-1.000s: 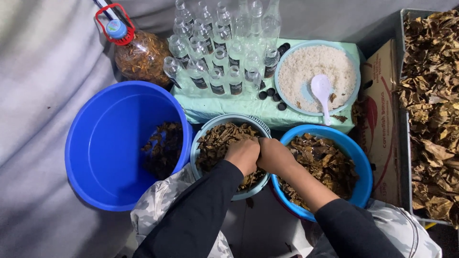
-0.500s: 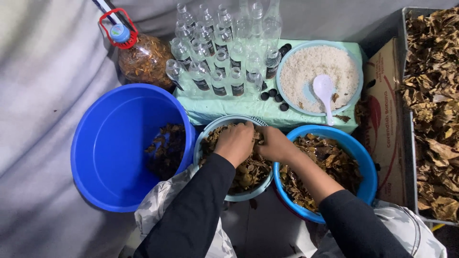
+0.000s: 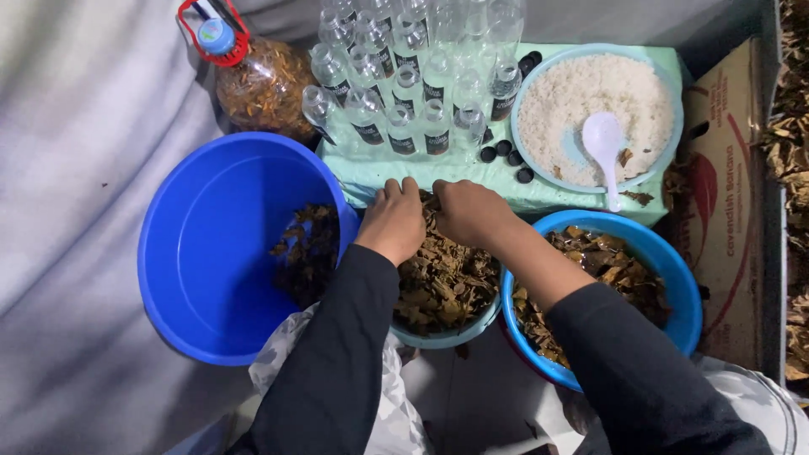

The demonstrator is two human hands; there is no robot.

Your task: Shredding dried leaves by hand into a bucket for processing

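My left hand [image 3: 393,221] and my right hand [image 3: 468,212] rest palms down, side by side, at the far edge of a pale grey-blue bowl [image 3: 438,339] filled with dry brown leaves [image 3: 445,283]. The fingers dig into the leaves and curl out of sight, so what they grasp is hidden. Both forearms wear black sleeves. My right arm crosses over a blue basin [image 3: 684,285] that also holds brown leaves.
A large blue bucket [image 3: 211,253] at left has some leaves at its bottom. Beyond stand several small clear bottles [image 3: 404,84], black caps [image 3: 506,152], a bowl of white grains [image 3: 590,109] with a white spoon [image 3: 603,143], a leaf-filled jug [image 3: 263,84], and a cardboard box [image 3: 725,211].
Both hands have slid from the middle of the leaf bowl toward its far rim, away from me, staying close together. The view has come closer to the bowls.
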